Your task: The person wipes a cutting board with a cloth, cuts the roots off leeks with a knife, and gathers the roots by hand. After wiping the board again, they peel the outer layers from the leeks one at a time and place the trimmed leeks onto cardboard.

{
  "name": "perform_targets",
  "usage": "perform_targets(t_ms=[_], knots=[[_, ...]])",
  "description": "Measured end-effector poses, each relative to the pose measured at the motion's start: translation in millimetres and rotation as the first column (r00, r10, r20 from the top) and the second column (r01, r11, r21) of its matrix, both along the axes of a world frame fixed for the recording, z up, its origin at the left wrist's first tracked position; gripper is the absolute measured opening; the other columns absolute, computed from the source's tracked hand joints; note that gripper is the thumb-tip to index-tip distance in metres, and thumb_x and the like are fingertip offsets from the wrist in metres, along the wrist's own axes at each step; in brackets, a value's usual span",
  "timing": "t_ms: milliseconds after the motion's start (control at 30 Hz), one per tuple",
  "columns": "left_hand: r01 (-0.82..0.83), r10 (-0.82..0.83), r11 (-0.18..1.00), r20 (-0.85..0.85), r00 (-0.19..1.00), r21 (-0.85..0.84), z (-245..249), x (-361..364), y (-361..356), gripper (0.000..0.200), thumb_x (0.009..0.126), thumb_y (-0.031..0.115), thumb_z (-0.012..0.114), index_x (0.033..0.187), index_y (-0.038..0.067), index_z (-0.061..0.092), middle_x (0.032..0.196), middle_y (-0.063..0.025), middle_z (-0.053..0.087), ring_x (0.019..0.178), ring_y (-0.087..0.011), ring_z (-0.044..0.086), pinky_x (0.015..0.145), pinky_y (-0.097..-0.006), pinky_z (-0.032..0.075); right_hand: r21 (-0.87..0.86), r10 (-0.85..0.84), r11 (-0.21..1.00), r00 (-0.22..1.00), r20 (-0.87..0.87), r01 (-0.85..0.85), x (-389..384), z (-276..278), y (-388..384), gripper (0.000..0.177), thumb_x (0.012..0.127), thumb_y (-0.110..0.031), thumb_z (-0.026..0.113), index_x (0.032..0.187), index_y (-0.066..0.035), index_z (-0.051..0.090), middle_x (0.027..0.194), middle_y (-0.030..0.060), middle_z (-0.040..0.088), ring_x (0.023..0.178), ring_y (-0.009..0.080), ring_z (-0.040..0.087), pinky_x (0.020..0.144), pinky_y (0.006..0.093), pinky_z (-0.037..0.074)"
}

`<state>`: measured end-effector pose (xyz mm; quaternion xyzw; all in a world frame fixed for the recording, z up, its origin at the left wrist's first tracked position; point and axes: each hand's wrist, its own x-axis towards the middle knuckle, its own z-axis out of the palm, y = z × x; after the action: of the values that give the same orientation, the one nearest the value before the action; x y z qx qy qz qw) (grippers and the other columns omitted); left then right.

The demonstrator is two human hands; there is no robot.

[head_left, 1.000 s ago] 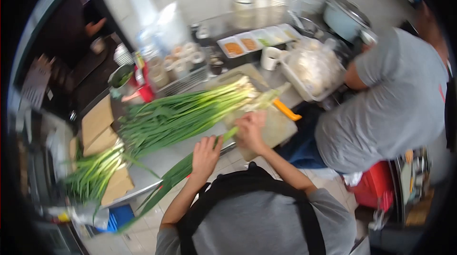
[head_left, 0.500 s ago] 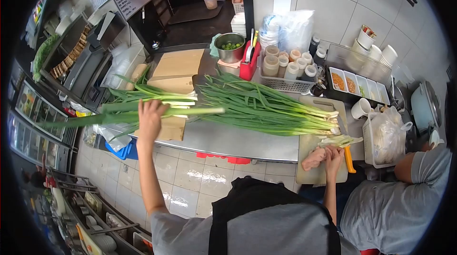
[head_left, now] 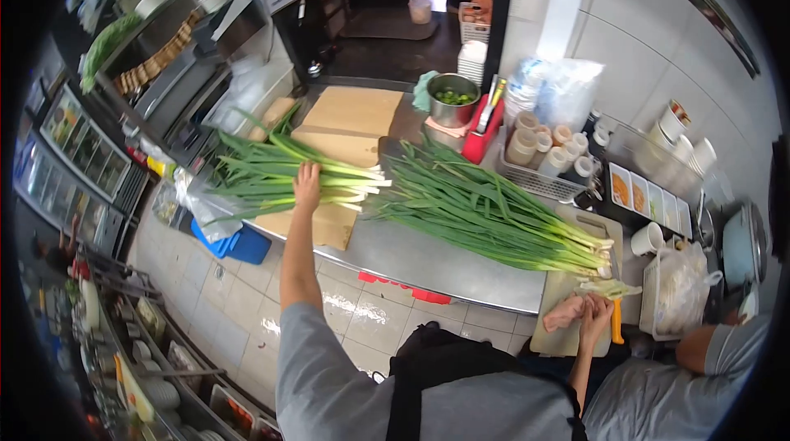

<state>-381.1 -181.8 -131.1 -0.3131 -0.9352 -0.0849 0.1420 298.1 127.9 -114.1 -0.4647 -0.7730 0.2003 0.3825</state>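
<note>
Stainless-steel counter (head_left: 411, 252) in a tiled kitchen, crossing the middle of the frame. Nearest, at lower right, the person's right hand (head_left: 594, 316) is over a cutting board (head_left: 568, 344), its fingers narrowly bunched beside a pinkish item (head_left: 564, 313) of unclear nature; whether they grip it cannot be told. Pale trimmings (head_left: 607, 287) and an orange-handled knife (head_left: 617, 322) lie just beyond the hand and to its right; a co-worker's grey shirt (head_left: 675, 387) fills the lower right corner. At centre left, the left hand (head_left: 307, 186) rests on a smaller pile of leeks (head_left: 255, 174), fingers laid over the stalks; whether they grasp any cannot be told. Flattened cardboard (head_left: 350, 108) lies partly beneath this pile. Centre to right, a larger pile of leeks (head_left: 485, 211) extends with its white ends onto the board. Farther back stand a basket of bottles (head_left: 539, 183), a red holder (head_left: 477, 145), a metal pot (head_left: 453, 114) with green contents and, right, a condiment tray (head_left: 650, 198). Farthest, at upper centre, another person's hand (head_left: 481, 1) is at a white basket (head_left: 475, 34).
</note>
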Motion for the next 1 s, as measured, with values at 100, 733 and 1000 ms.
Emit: perform_targets(t_ms=[100,733,1000], knots=[[-0.004,0.003,1.000,-0.022,1.000,-0.015,-2,2,2,0.041,0.082,0.003,0.047,0.121,0.015,0.042,0.141,-0.0114,0.031,0.134,-0.0317,0.025,0.101,-0.0589,0.029,-0.026,-0.011,1.000,1.000,-0.004,0.011,-1,0,0,0.017,0.079,-0.002,0.059,0.095,0.001,0.064,0.096,0.0142,0.048,0.092,0.0275,0.050,0.081,0.0350,0.043],[0.564,-0.567,-0.820,0.010,-0.823,-0.100,428,503,143,0.029,0.080,0.029,0.058,0.101,0.009,0.063,0.100,-0.0047,0.061,0.093,-0.0226,0.057,0.087,-0.0440,0.041,0.034,-0.029,0.999,0.982,0.188,0.023,-25,-4,-21,0.044,0.071,-0.009,0.067,0.114,-0.009,0.057,0.119,0.0216,0.043,0.109,0.0379,0.042,0.093,0.0429,0.036],[0.694,-0.673,-0.692,-0.170,-0.720,-0.201,389,522,143,0.027,0.083,0.027,0.053,0.103,0.010,0.063,0.101,-0.0070,0.061,0.093,-0.0281,0.056,0.086,-0.0478,0.041,0.094,-0.024,0.996,0.992,0.120,0.012,-26,-11,-16,0.046,0.070,-0.002,0.063,0.115,-0.009,0.055,0.124,0.0233,0.038,0.113,0.0410,0.038,0.096,0.0464,0.033]])
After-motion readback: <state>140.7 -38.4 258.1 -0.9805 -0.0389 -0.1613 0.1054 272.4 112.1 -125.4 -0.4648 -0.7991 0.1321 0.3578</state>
